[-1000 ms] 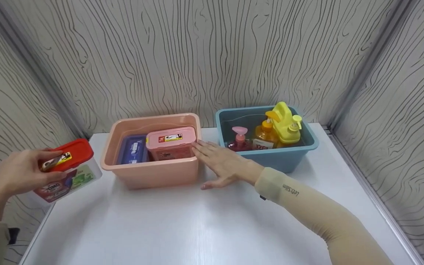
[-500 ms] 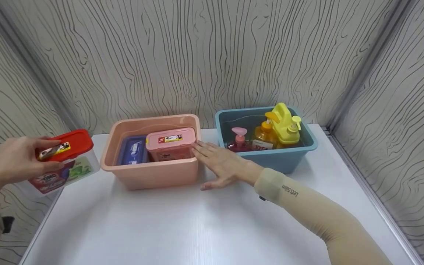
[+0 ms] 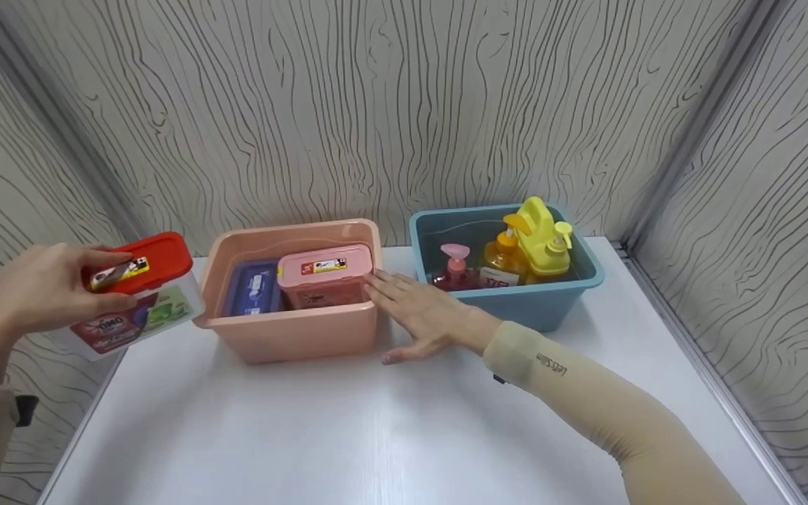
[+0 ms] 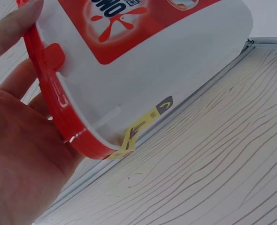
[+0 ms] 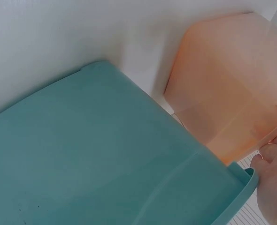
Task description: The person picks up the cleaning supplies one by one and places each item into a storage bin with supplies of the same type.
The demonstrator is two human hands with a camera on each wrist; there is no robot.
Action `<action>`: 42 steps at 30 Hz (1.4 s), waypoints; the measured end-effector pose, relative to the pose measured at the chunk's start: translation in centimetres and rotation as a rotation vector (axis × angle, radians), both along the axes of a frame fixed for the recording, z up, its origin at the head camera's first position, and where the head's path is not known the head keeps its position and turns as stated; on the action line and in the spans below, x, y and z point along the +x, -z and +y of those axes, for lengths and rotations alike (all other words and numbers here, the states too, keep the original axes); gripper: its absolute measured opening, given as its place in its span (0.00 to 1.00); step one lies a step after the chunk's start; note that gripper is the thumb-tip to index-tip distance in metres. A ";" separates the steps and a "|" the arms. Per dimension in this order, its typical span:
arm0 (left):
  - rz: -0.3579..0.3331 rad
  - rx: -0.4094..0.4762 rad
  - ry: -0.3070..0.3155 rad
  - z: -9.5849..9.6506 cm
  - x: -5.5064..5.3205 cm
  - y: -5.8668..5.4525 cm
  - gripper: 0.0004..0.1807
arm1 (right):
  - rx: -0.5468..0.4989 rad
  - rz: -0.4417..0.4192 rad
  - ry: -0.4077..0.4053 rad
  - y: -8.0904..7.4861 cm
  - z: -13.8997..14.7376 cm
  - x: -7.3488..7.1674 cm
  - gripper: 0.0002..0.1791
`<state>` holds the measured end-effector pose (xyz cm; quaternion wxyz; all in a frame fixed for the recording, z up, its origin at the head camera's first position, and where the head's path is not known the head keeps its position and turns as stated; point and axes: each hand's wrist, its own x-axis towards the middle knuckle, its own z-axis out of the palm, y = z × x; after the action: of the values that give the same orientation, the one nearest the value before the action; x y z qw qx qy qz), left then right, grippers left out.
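Observation:
At the left, my left hand grips a white plastic laundry-detergent tub by its red lid, thumb and fingers on opposite sides. The tub hangs tilted in the air, overlapping the left rim of the pink bin in the head view. In the left wrist view its white wall and red label fill the upper part. My right hand has its fingers extended, fingertips at the pink bin's right rim. Inside that bin sit a pink-lidded tub and a dark blue box.
A teal bin stands to the right, holding a pink pump bottle, an orange pump bottle and a yellow jug. Both bins stand on a white table with wood-grain panels behind and at the sides.
My left hand has raised the red-lidded tub and brought it slightly right, closer to the pink bin. The right hand stays at the bin's rim.

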<state>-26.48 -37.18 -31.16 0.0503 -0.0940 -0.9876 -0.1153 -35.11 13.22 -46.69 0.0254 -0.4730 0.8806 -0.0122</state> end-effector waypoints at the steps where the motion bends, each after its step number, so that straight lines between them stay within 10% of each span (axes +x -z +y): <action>1: 0.007 -0.009 0.007 0.2 -0.1 0.0 0.39 | -0.003 -0.005 0.000 0.0 0.0 0.0 0.66; 42: -0.047 0.075 0.209 10.0 -4.6 -1.3 0.36 | 0.021 -0.016 0.037 0.2 0.0 0.4 0.69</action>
<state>-31.13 -27.20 -29.90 0.0185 -0.1919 -0.9683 -0.1589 -34.75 13.21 -46.86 0.0371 -0.4564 0.8890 -0.0071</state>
